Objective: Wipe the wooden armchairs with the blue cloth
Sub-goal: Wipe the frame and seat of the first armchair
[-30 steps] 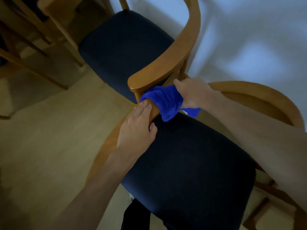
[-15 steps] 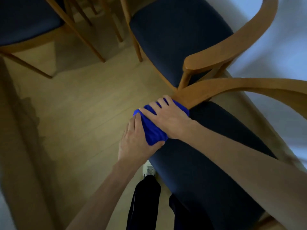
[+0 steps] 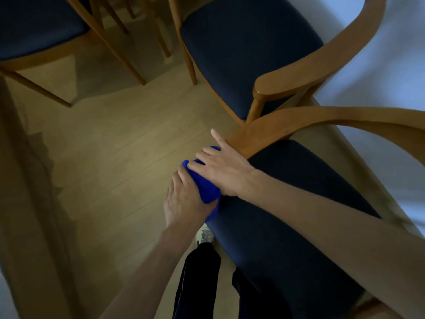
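Blue cloth (image 3: 206, 189) is seen bunched into a thick roll at the front left corner of the near armchair's dark seat (image 3: 289, 210), at the seat's edge. The roll's long axis is laid along that edge, running from lower right to upper left in the head view, with its far end pointed toward the foot of the near wooden armrest (image 3: 299, 122).

The cloth is covered from above by the right hand (image 3: 222, 170), whose fingers are spread and nearly straight; it is pressed flat rather than clenched, and the index finger is extended past the cloth toward the armrest's base. The roll's left flank is met by the left hand (image 3: 184, 199), with the thumb lying against the cloth's near end. Whether its fingers are curled under the seat edge or merely laid along the cloth cannot be told, since they are hidden below.

Beyond the seat, the near armrest is curved away to the right, and a second armchair (image 3: 248, 54) with the same dark cushion and a wooden armrest is set just behind it. A third chair (image 3: 39, 26) is placed well to the left of that one, across the pale wooden floor (image 3: 110, 146). Below the seat's corner, a dark trouser leg (image 3: 197, 277) and a light shoe (image 3: 205, 236) are visible.
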{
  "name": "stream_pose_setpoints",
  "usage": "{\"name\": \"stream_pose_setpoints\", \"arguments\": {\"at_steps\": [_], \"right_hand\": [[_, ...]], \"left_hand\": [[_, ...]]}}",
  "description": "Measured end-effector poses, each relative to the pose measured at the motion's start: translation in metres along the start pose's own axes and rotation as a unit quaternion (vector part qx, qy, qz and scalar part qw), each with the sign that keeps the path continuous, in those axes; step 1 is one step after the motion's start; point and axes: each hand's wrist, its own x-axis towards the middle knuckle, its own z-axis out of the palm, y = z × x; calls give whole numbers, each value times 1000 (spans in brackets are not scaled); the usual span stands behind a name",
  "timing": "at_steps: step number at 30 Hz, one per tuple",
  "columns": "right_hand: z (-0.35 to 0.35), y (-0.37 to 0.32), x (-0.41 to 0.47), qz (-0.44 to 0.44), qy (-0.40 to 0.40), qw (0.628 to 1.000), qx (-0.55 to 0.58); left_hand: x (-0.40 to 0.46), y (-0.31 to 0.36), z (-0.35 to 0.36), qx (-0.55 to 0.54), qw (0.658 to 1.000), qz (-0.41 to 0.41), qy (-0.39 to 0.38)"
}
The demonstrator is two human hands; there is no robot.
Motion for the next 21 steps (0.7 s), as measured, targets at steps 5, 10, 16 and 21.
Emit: {"name": "stream_pose_setpoints", "arguments": {"at_steps": [5,10,16,21], "right_hand": [[0,60,-20,53,0,999,-6],[5,126,-63,160,-13,987,-11],[10,130,-73,268,-22,963,37],[11,52,-35,181,24,983,7]], "left_hand": [[43,52,9,62,994,85,30],[85,130,22,90,984,148,29],[100,148,27,59,975,210,32],[59,52,16,18,986,162,31]]}}
